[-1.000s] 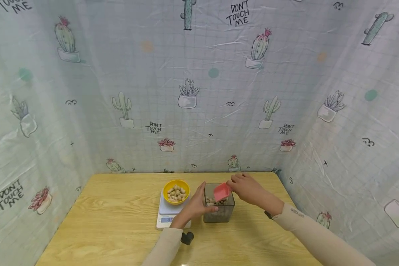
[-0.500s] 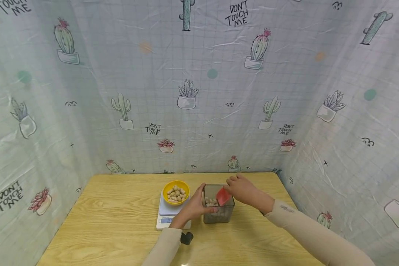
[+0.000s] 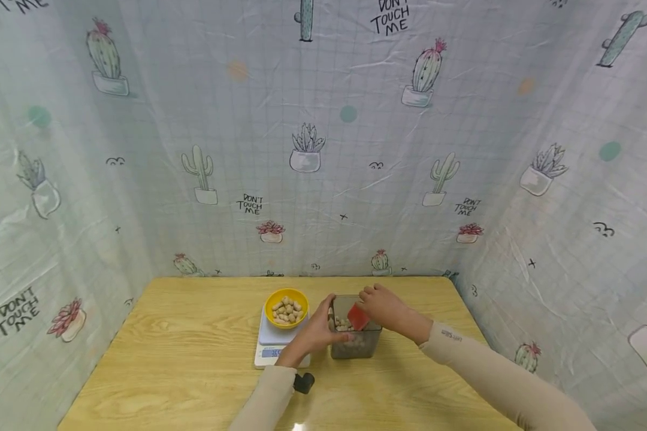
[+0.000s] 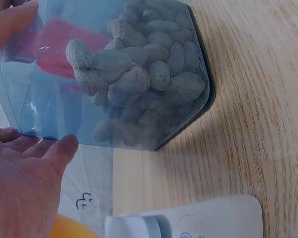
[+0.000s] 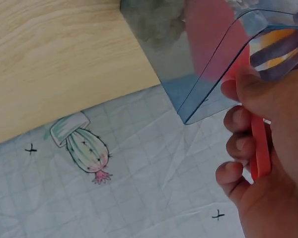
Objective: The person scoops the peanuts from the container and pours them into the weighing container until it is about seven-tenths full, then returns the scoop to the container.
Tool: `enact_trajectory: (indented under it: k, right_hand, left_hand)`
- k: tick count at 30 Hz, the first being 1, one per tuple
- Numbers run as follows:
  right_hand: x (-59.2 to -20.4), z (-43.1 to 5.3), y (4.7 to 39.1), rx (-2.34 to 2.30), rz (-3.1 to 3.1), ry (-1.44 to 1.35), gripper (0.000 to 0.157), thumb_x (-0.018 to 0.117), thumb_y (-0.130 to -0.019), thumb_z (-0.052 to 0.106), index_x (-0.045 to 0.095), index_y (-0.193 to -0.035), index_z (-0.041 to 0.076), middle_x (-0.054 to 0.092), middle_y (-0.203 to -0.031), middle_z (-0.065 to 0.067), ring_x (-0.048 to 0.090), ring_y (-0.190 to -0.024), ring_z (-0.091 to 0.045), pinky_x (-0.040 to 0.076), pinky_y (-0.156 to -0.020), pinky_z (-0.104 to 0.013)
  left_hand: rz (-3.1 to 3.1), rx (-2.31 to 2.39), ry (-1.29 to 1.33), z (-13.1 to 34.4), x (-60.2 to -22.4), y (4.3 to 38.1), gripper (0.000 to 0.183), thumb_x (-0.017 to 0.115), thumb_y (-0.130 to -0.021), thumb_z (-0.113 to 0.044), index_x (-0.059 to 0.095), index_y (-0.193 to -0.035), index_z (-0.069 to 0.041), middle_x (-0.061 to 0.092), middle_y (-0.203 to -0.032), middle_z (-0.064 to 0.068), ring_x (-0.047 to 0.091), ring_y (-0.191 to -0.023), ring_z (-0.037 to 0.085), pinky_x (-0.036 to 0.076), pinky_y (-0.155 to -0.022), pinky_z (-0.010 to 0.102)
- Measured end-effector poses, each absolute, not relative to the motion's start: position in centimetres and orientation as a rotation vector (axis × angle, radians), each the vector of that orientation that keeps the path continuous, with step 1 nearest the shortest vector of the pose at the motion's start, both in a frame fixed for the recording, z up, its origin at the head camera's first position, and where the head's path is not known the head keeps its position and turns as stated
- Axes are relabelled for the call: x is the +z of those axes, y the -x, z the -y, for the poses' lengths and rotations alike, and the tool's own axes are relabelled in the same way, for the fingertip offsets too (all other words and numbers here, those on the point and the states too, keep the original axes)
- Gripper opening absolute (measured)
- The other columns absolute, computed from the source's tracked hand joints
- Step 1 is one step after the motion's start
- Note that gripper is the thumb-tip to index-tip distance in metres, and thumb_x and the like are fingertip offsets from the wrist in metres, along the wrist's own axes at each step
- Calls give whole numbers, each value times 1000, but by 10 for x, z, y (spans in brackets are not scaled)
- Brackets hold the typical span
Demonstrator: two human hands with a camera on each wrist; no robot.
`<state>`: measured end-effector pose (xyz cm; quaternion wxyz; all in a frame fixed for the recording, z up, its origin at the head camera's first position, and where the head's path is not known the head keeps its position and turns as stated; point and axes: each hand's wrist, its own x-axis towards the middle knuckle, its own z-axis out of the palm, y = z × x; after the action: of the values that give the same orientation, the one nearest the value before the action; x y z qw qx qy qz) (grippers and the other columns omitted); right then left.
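A see-through grey container [image 3: 354, 352] stands on the table, partly filled with unshelled peanuts [image 4: 131, 82]. My left hand [image 3: 317, 330] holds it at its left side, fingers spread along the wall and thumb across the front rim. Inside the container, a red scoop [image 3: 358, 317] tilts down over the peanuts. My right hand [image 3: 384, 307] grips the scoop's handle [image 5: 260, 148], with the fingers curled round it. Through the blue-tinted wall in the left wrist view, the scoop's red blade [image 4: 59, 47] shows beside the peanuts.
Left of the container, a white kitchen scale [image 3: 266, 357] bears a yellow bowl [image 3: 284, 326] with peanuts in it. Its display is lit and partly covered by my left wrist. A cactus-print curtain [image 3: 323, 197] hangs behind the wooden table [image 3: 194, 359] and along both sides.
My right hand has moved left and lower over the container, and the scoop has tipped further down into it. My left hand keeps its hold; bowl and scale stay put.
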<state>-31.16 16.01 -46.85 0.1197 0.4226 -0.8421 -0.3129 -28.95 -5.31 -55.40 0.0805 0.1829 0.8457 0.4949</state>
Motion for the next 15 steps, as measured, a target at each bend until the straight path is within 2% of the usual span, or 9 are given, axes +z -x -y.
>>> enact_trajectory:
  k: [6,10,15]
  right_hand:
    - [-467,-158,312,-871,2511,-1283,24,76,-85,24,71,-108,26,68,-99,5,60,-90,-14,51,-77,-32]
    - [-472,-158,311,-853,2534,-1324,28,77,-85,22,70,-112,23,68,-103,4,60,-92,-15,52,-78,-32]
    - [-475,-163,313,-758,2562,-1351,17,73,-88,26,69,-104,21,68,-96,5,60,-88,-15,51,-75,-33]
  left_hand:
    - [-2533,1482,-551,52,-556,289,111,82,-77,-47,13,-159,-17,19,-164,15,45,-136,40,45,-105,54]
    - [-2509,1492,-559,51,-557,288,110,81,-78,-46,12,-159,-17,17,-164,15,46,-135,40,45,-105,54]
    - [-2507,1500,-540,50,-556,287,110,81,-78,-45,11,-159,-19,16,-165,14,45,-136,41,44,-106,54]
